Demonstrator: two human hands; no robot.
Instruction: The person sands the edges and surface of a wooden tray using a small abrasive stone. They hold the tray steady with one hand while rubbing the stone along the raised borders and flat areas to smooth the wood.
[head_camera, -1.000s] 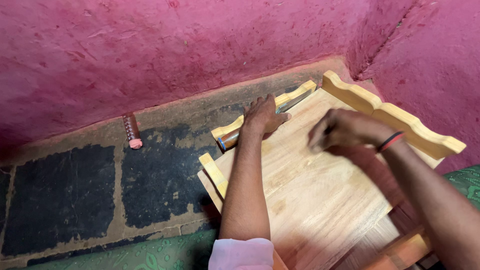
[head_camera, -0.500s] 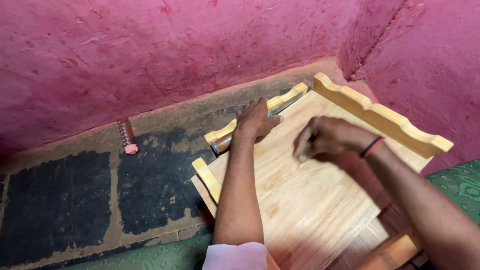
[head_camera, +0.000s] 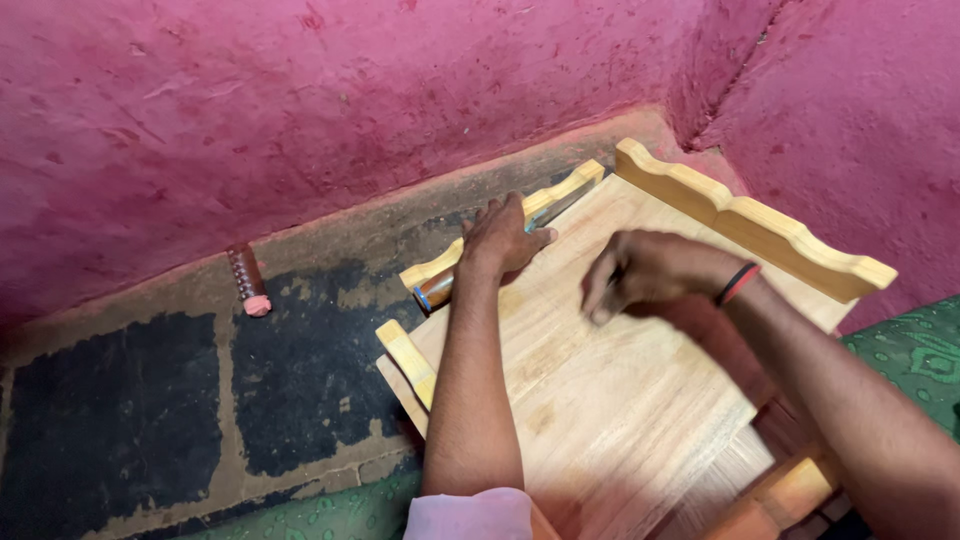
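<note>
Far left, one small dark cylinder with a pink end (head_camera: 247, 281) is lying on the floor (head_camera: 120, 420) near the foot of the pink wall (head_camera: 300, 110), well apart from the work. The floor is showing black patches over a paler ground.

Centre: one pale wooden piece (head_camera: 600, 380), a flat panel with raised edge rails, is lying on the floor in the corner where two pink wall faces are meeting. Rails counted: one scalloped rail (head_camera: 760, 225) along the far right edge, one rail (head_camera: 500, 240) along the far left edge, one short rail (head_camera: 408, 360) at the near left corner.

One left hand (head_camera: 503, 237) is pressing down on a tool (head_camera: 437, 288) with a brown handle and a blue band at its end; its grey blade is showing just beyond the fingers (head_camera: 520, 210), lying along the inside of the far left rail. The fingers are curled over the tool, closed on it.

To the right, one right hand (head_camera: 640, 272) is hovering over the panel, its fingers bent loosely downward. A thin dark object seems to sit between them, but I cannot tell whether they are gripping anything. One black and red band (head_camera: 738, 284) is sitting on that wrist.

Near right, green patterned cloth (head_camera: 910, 360) is lying beside the piece.
</note>
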